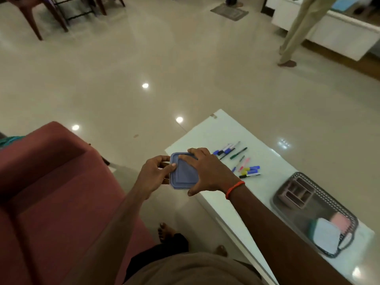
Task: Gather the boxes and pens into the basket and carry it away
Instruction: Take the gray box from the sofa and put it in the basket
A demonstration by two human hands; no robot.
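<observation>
Nearest, the mesh basket (333,194) is sitting on the white table (205,128). Left hand (152,177) and right hand (209,171) are clamping the blue-lidded box (183,175) by the table's edge, fingers curled round its sides; a slipping grip could be dropping it floorward. Beyond, the loose pens (242,161) could be rolling off.

Left hand (153,175): grips box (183,173) at its left side, thumb on lid, fingers curled beneath.
Right hand (209,171): palm down over lid, fingers spread, thumb hooked at near edge.
Forearms (267,219): both bare, reaching forward, converging.
</observation>
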